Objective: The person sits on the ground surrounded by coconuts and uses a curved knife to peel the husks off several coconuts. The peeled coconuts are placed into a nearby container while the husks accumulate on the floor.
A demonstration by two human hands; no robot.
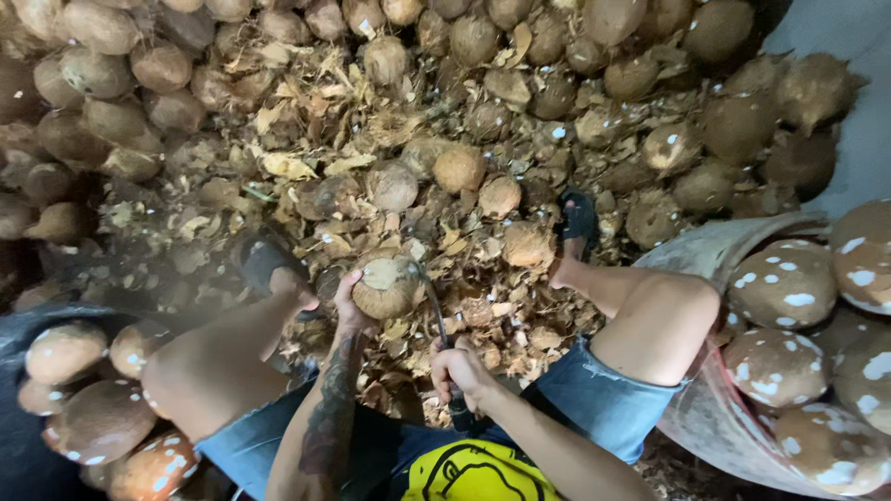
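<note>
Gripping a husked brown coconut [388,288] from its left side, the left hand [347,304] wraps its fingers around the nut's lower edge and holds it just above the floor, between the person's spread knees. The coconut sits directly ahead of that hand and touches it, its pale cut top facing up. The right hand [461,369] lies nearer the body and to the right of the nut, clenched around the dark handle of a curved blade tool [440,329]. The tool rises from that fist and its thin dark blade arcs up to meet the coconut's right side; whether the edge is biting into the shell I cannot tell.

Around both hands the floor is buried under a litter of dry husk chips [325,176], tan and splintered. Both feet in dark sandals rest on this litter, the left sandal [264,260] just left of the held nut and the right sandal [578,223] well to its right. Loose rough coconuts lie a short way beyond the held one, with a large heap of unpeeled coconuts [111,83] farther off along the top and left. At the right edge a grey sack [715,250] holds smoother nuts with white speckles [784,288], and more of these lie by the left knee [102,417].
</note>
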